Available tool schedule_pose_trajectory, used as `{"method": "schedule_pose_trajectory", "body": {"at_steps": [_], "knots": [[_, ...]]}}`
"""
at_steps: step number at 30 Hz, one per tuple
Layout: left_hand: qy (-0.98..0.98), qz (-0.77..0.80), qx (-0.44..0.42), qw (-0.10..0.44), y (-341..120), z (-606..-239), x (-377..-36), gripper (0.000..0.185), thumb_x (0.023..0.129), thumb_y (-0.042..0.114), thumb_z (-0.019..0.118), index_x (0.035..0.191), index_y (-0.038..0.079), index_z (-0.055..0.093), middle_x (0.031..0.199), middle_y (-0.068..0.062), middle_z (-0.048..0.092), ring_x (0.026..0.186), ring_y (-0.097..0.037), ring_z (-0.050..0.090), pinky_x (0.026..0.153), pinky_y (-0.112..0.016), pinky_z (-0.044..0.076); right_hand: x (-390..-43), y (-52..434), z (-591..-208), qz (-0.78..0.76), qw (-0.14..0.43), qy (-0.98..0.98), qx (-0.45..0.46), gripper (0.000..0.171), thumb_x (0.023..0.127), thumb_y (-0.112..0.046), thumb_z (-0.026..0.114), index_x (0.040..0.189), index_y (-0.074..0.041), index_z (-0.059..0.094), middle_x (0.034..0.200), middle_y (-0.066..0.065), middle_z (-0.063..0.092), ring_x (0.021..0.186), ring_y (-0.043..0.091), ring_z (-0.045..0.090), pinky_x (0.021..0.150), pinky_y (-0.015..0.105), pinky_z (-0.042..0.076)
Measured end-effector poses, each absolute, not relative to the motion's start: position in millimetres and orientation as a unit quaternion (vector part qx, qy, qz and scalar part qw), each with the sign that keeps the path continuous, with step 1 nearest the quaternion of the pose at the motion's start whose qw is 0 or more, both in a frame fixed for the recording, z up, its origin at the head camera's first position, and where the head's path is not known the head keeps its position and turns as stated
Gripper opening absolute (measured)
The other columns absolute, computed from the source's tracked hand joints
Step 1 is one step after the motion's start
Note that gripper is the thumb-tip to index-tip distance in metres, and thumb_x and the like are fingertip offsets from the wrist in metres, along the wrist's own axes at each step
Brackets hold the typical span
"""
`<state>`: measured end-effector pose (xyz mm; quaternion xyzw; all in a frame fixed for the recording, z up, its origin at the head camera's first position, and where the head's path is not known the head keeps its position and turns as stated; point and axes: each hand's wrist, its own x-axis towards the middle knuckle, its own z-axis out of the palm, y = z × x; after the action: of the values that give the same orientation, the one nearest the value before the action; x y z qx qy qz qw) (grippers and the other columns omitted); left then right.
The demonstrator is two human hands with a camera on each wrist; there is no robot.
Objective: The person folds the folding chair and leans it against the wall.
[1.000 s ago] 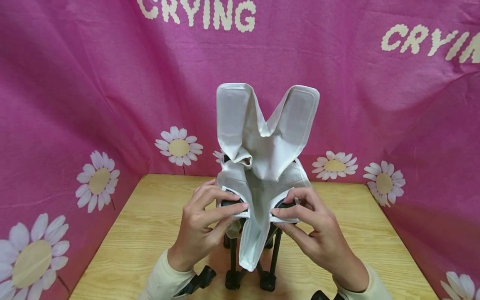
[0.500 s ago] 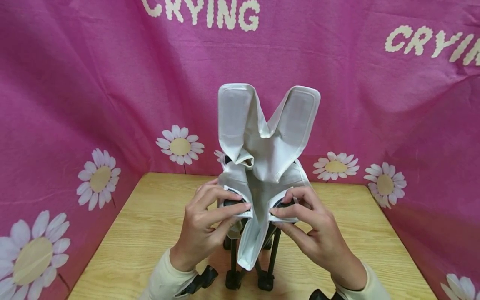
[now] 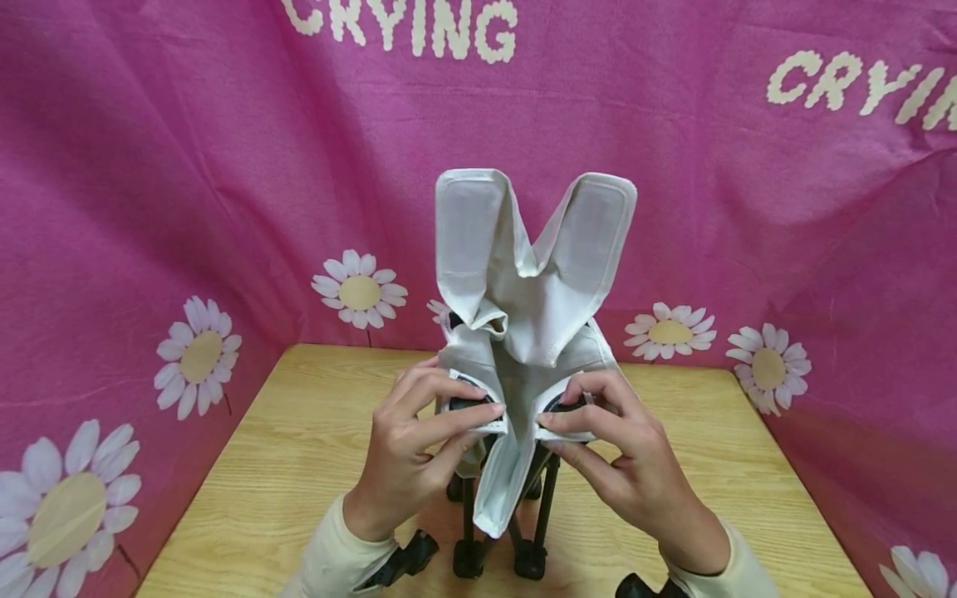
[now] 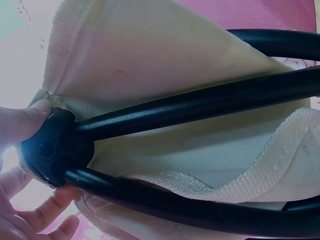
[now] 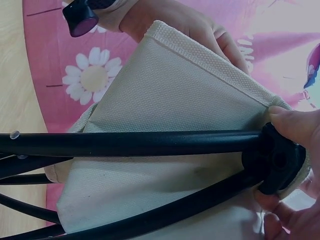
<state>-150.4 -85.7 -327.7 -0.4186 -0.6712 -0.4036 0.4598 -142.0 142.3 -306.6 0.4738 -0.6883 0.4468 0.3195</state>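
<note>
A small folding chair with an off-white fabric seat and black tube legs stands partly folded in front of me. Two rounded fabric flaps rise at its far side, and a narrow fold of cloth hangs between my hands. My left hand pinches the near left corner, thumb and fingers around a black plastic joint and the fabric edge over it. On the near right corner, my right hand grips the matching joint the same way. The two corners are a short gap apart.
The chair stands on a wood-grain table. A pink cloth printed with daisies and lettering hangs behind and at both sides. Black wrist-camera mounts project from the sleeves low in the head view.
My left hand has moved slightly right with its corner, narrowing the gap between the two corners a little. Both hands keep their hold.
</note>
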Motion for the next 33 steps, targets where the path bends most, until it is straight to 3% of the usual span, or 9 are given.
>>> {"method": "schedule_pose_trajectory", "body": {"at_steps": [20, 33], "knots": [[-0.668, -0.405, -0.42, 0.463, -80.5, -325.7, -153.2, 0.013, 0.091, 0.012, 0.066, 0.098, 0.009, 0.077, 0.098, -0.008, 0.066, 0.094, -0.029, 0.059, 0.097, -0.053, 0.042, -142.5, 138.7, -299.9, 0.441, 0.336, -0.669, 0.496, 0.017, 0.092, -0.019, 0.065, 0.098, -0.005, 0.072, 0.096, 0.016, 0.051, 0.078, 0.013, 0.046, 0.062, 0.023, 0.039], [-0.673, -0.405, -0.415, 0.459, -77.6, -326.0, -153.4, 0.014, 0.092, 0.015, 0.066, 0.099, 0.01, 0.077, 0.099, -0.008, 0.066, 0.095, -0.029, 0.059, 0.097, -0.053, 0.042, -149.8, 139.9, -306.0, 0.431, 0.347, -0.666, 0.5, 0.016, 0.092, -0.02, 0.065, 0.096, -0.006, 0.071, 0.095, 0.015, 0.051, 0.078, 0.014, 0.044, 0.062, 0.019, 0.037]]}}
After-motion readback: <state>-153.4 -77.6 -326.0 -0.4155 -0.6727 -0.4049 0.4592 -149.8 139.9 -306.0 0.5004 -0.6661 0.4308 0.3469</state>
